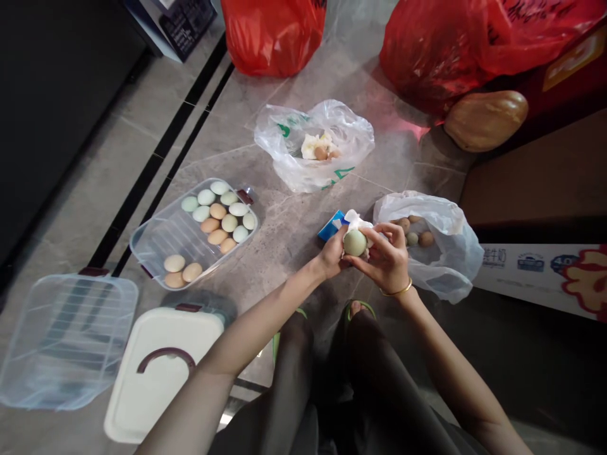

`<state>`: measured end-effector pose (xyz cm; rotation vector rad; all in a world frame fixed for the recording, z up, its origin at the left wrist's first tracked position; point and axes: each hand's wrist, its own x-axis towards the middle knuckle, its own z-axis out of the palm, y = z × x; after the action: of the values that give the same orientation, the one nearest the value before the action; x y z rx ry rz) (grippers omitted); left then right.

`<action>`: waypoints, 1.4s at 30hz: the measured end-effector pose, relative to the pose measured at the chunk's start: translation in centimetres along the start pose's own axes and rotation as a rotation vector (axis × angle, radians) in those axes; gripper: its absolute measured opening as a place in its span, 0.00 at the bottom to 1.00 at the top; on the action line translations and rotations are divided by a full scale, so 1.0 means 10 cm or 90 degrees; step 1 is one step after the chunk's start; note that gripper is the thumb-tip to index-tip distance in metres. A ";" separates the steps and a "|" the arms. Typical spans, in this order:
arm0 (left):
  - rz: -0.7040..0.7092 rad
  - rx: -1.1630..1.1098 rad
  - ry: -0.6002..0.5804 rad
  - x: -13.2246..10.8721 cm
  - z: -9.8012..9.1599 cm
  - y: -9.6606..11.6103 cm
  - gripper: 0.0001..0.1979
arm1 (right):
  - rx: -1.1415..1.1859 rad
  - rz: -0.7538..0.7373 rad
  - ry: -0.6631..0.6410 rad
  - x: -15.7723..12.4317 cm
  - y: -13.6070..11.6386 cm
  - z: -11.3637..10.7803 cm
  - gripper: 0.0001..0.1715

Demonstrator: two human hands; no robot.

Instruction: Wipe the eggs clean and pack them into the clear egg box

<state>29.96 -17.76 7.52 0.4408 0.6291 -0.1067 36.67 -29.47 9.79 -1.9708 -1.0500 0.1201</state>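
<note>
Both hands hold a pale green egg (pixel 355 243) in front of my knees. My left hand (pixel 334 253) is closed around its left side, with a crumpled white tissue (pixel 355 220) against the egg's far side. From the right, the thumb and fingers of my right hand (pixel 389 256) grip the egg. A blue tissue packet (pixel 332 225) lies on the floor just beyond my left hand. Close to my right hand is an open white plastic bag (pixel 450 253) with several eggs (pixel 425 239) inside. A clear plastic box (pixel 156 237) at the left holds rows of green and brown eggs (pixel 218 211).
A plastic bag (pixel 279 167) with used tissues and shells or eggs sits ahead. Another clear container (pixel 71 341) and a cream lid with a handle (pixel 142 404) lie at left. Red bags (pixel 275 38), a gourd (pixel 488 120) and cartons (pixel 531 268) stand around the tiled floor.
</note>
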 end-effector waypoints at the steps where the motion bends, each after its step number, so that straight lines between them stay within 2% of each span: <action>1: -0.027 -0.015 -0.027 0.00 0.01 -0.01 0.18 | 0.019 0.013 0.012 0.00 0.00 0.01 0.30; 3: -0.037 -0.012 -0.068 -0.01 0.03 -0.04 0.17 | 0.081 0.050 0.012 -0.02 -0.01 0.02 0.30; 6: 0.050 0.072 -0.044 0.03 -0.01 -0.06 0.14 | 0.217 0.112 -0.028 -0.05 -0.01 0.03 0.30; 9: 0.182 0.266 0.027 0.08 -0.05 -0.03 0.09 | 0.289 0.146 -0.011 -0.07 0.00 0.06 0.29; 11: 0.303 0.398 0.113 0.07 -0.04 0.03 0.08 | 0.299 0.176 0.028 -0.07 0.02 0.11 0.28; 13: 0.440 0.504 0.188 0.00 0.00 0.11 0.11 | 0.310 0.223 0.065 -0.06 0.06 0.17 0.30; 14: 0.499 0.552 0.194 -0.04 0.02 0.15 0.13 | 0.321 0.246 0.076 -0.05 0.08 0.19 0.32; 15: 0.548 0.603 0.167 -0.08 0.04 0.20 0.15 | 0.336 0.263 0.082 -0.04 0.09 0.21 0.35; 17: 0.606 0.720 0.042 -0.14 0.06 0.28 0.19 | 0.380 0.277 0.078 -0.01 0.09 0.20 0.38; 19: 0.629 0.814 -0.067 -0.16 0.04 0.34 0.21 | 0.444 0.291 0.043 0.03 0.06 0.15 0.40; 20: 0.631 0.844 -0.095 -0.16 0.02 0.35 0.23 | 0.484 0.306 0.008 0.05 0.04 0.11 0.38; 22: 0.621 0.860 -0.098 -0.15 -0.03 0.36 0.27 | 0.563 0.349 -0.074 0.08 0.00 0.01 0.33; 24: 0.607 0.830 -0.065 -0.15 -0.04 0.36 0.28 | 0.623 0.399 -0.124 0.11 -0.01 -0.05 0.31; 28: 0.621 0.734 0.026 -0.18 -0.01 0.36 0.27 | 0.666 0.474 -0.084 0.12 -0.02 0.01 0.27; 31: 0.648 0.780 0.056 -0.21 0.02 0.35 0.28 | 0.646 0.450 -0.060 0.10 -0.09 0.17 0.29; 36: 0.666 1.008 0.045 -0.25 0.02 0.32 0.28 | 0.404 0.290 0.056 0.04 -0.09 0.30 0.30; 39: 0.690 1.087 0.020 -0.27 0.04 0.29 0.29 | 0.308 0.319 0.057 0.03 0.09 0.29 0.32; 42: 0.686 1.104 -0.021 -0.29 0.05 0.26 0.28 | 0.329 0.392 0.027 0.07 0.30 0.29 0.31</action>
<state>28.53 -15.74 10.54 2.3755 0.0337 0.4238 37.68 -27.87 6.05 -1.7347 -0.3012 0.6167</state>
